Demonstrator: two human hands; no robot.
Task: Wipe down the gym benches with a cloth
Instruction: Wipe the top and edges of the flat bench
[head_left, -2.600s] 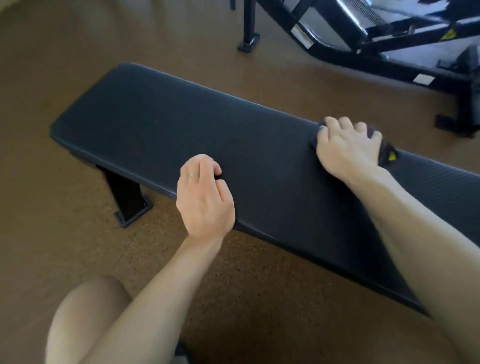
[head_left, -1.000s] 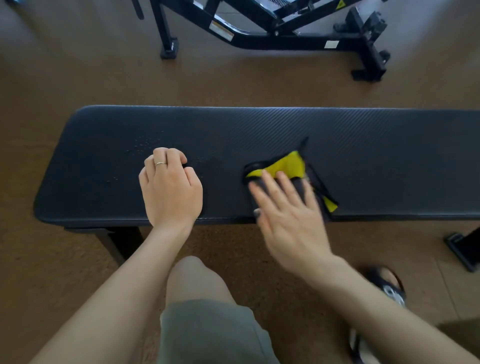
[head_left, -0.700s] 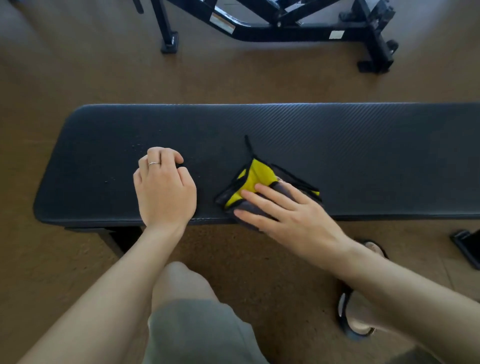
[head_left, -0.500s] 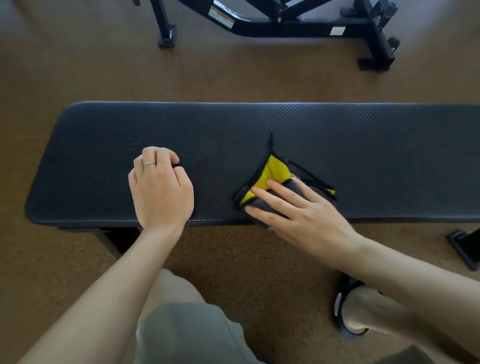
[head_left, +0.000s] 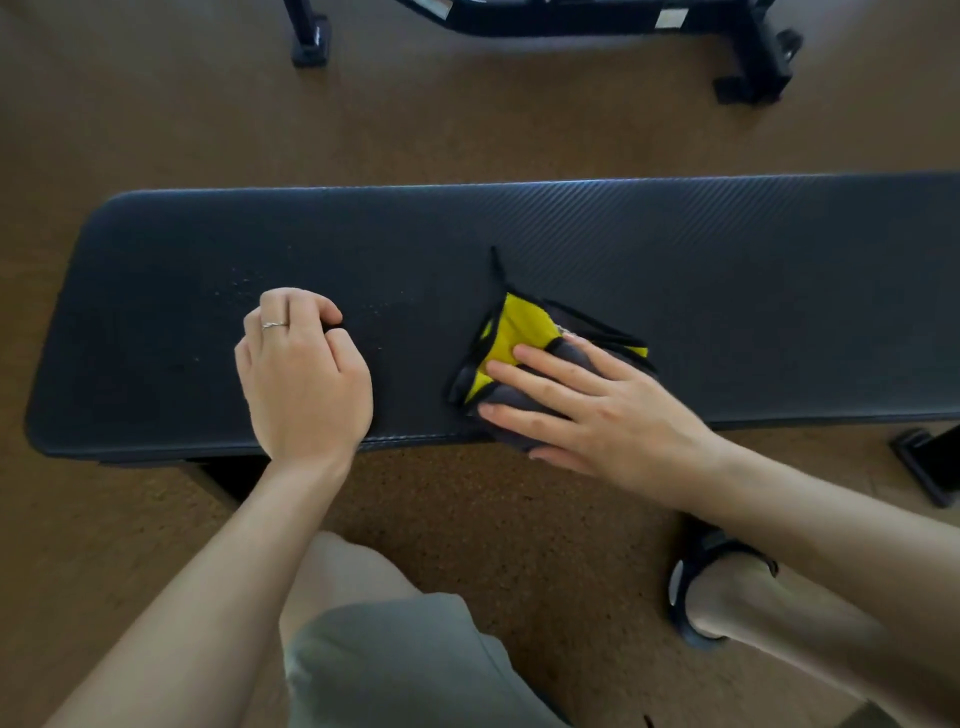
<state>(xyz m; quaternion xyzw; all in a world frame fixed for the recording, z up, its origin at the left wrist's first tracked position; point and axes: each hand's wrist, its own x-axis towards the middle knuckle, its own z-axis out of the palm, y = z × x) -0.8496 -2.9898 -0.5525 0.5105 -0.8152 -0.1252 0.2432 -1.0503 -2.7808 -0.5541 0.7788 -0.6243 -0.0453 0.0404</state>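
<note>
On the left part of the black padded bench (head_left: 675, 249), the left hand (head_left: 304, 379) rests with its fingers curled into a loose fist, a ring on one finger, holding nothing that shows. To its right, the yellow and grey cloth (head_left: 511, 332) lies bunched at the bench's near edge, pressed flat under the straight, spread fingers of the right hand (head_left: 597, 410). Beyond the bench, at the far side, the black frame (head_left: 743, 47) of another machine stands on the brown floor (head_left: 156, 104).
</note>
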